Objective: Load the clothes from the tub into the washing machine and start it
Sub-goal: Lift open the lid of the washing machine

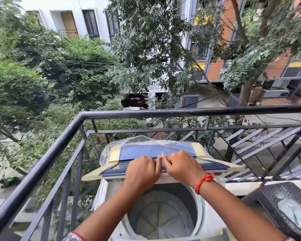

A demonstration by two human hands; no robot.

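Note:
A top-loading washing machine stands on a balcony below me. Its drum is open and holds no clothes. The blue and cream folding lid is raised and folded back, with clear plastic wrap over the control panel behind it. My left hand and my right hand both grip the front edge of the lid, side by side, fingers curled over it. A red thread is tied on my right wrist. The tub of clothes is not in view.
A black metal railing encloses the balcony on the left and behind the machine. A dark wicker piece of furniture stands at the right. Trees and buildings lie beyond, far below.

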